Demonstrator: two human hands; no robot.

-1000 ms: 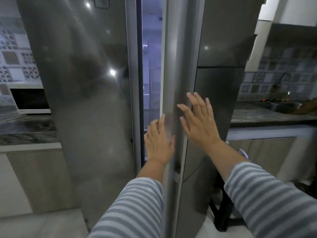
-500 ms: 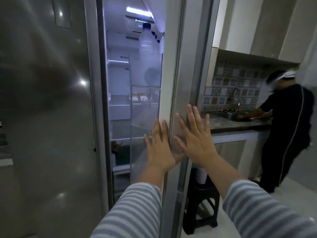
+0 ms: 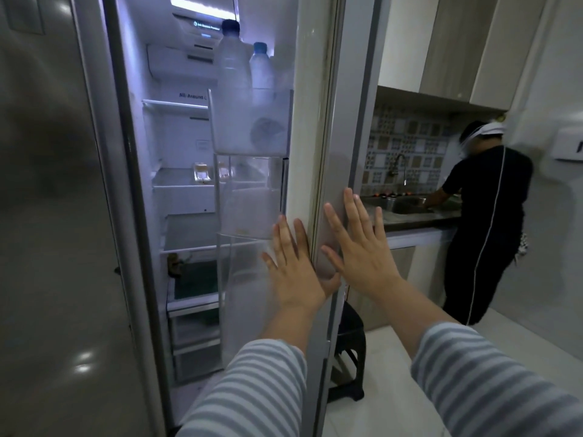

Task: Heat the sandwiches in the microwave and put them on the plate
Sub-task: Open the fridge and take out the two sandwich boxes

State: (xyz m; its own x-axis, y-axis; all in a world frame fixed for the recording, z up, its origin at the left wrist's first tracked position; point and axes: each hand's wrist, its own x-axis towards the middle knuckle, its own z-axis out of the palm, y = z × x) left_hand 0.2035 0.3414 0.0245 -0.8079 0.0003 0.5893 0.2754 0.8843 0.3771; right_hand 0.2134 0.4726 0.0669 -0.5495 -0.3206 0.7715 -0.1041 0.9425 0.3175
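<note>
The right fridge door [image 3: 340,127] stands partly swung out, and the lit interior [image 3: 183,190] shows between it and the shut left door [image 3: 47,216]. My left hand [image 3: 293,266] lies flat with straight fingers on the inner side of the door's edge, next to the clear door bins [image 3: 249,127]. My right hand [image 3: 359,247] presses flat on the door's outer face. Neither hand holds anything. A small clear container [image 3: 202,173] sits on a middle shelf; I cannot tell what is in it. No microwave or plate is in view.
Two plastic bottles [image 3: 232,58] stand in the top door bin. A black stool [image 3: 350,348] sits on the white floor behind the door. A person in black [image 3: 485,222] works at the sink [image 3: 407,206] on the right counter.
The right door has swung further open, showing the shelves and door bins. Both hands stayed flat on its edge. My view turned right, bringing the person and sink into sight.
</note>
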